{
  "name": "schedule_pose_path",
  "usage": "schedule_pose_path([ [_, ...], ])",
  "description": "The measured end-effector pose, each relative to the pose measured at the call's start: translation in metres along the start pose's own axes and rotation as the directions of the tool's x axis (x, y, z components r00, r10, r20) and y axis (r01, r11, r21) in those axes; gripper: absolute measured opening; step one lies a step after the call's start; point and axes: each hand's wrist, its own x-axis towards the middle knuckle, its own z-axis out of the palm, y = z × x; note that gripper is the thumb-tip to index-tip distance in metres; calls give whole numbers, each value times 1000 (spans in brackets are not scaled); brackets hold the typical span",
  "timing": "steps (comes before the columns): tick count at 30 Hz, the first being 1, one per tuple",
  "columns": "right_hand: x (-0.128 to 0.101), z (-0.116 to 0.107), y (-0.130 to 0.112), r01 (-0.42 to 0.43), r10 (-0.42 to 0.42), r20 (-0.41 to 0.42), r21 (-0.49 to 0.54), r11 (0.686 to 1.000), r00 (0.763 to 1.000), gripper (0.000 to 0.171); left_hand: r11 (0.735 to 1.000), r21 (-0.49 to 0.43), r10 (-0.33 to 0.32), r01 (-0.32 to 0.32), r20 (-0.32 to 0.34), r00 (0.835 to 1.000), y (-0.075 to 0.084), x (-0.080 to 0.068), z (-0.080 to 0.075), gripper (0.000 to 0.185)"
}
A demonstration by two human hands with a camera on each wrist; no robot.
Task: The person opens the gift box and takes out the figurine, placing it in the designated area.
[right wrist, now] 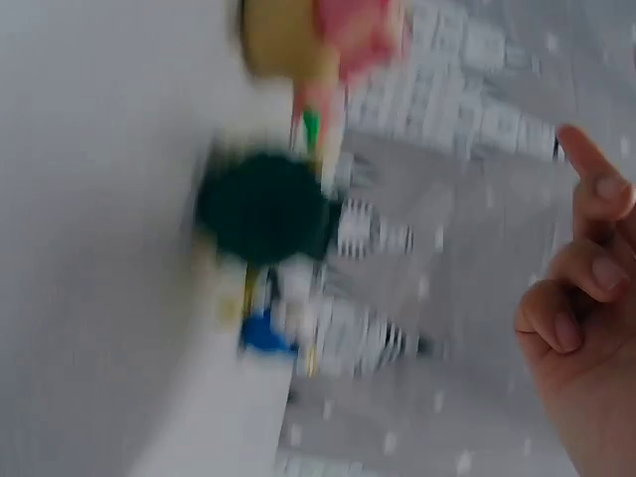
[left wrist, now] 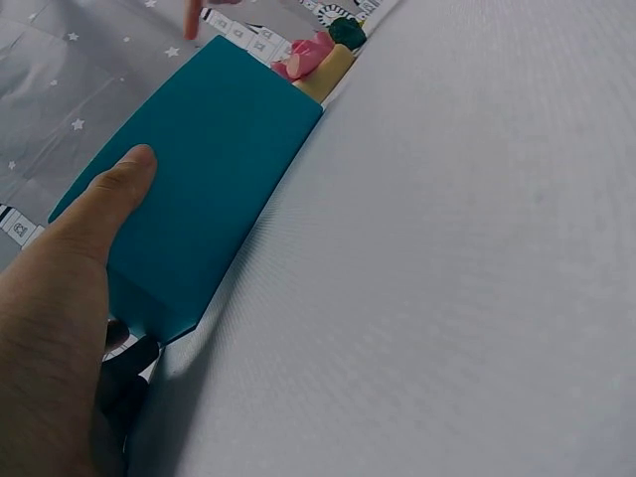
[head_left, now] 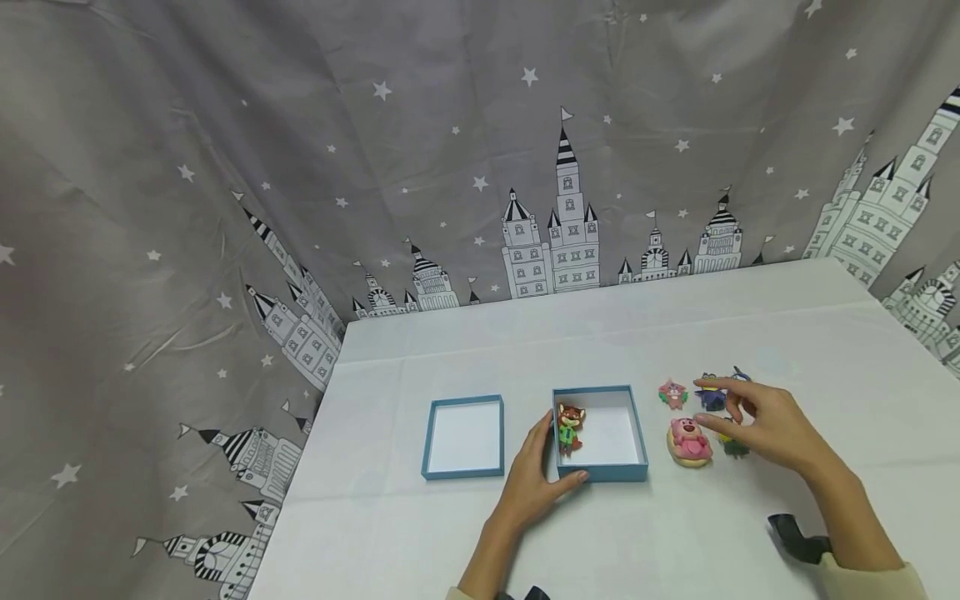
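A shallow blue box (head_left: 611, 472) with a white inside stands on the table, and a fox figurine (head_left: 570, 429) in green lies along its left side. My left hand (head_left: 531, 483) holds the box's near left corner, thumb (left wrist: 124, 184) on the front wall and fingers by the left side. My right hand (head_left: 776, 425) hovers over small figurines, thumb and index finger apart, nothing between them. Below the fingertips are a pink bear figurine (head_left: 688, 442) on a yellowish base and a dark blue figurine (head_left: 711, 398). A green figurine (head_left: 735, 447) is partly hidden by the hand.
To the left of the box lies a blue-rimmed white lid (head_left: 465, 475). A small pink figurine (head_left: 673, 393) with green sides sits right of the box; another bluish figurine (head_left: 741, 374) shows behind my right hand. A grey castle-print curtain (head_left: 450, 183) borders the white table (head_left: 390, 542).
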Motion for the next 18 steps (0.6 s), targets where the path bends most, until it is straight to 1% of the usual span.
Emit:
schedule_pose_path([
  [3,9,18,-12,71,-71,-9,57,996,997,46,999,24,36,-36,-25,999,-2,0,1,95],
  [6,18,36,-24,85,-87,23,95,992,996,48,999,31,41,-40,-32,999,-2,0,2,95],
  [10,27,56,-40,56,-65,113,83,995,991,51,1000,-2,0,0,-1,1000,-1,0,0,95],
  [12,31,64,-48,54,-65,152,73,996,986,54,1000,-9,-10,10,11,1000,0,0,0,94],
  [14,36,71,-55,61,-71,184,63,996,980,55,1000,-7,-17,17,19,1000,0,0,-1,94],
  [18,42,86,-67,105,-115,224,55,993,968,53,1000,-9,-17,17,23,1000,0,1,-1,94],
])
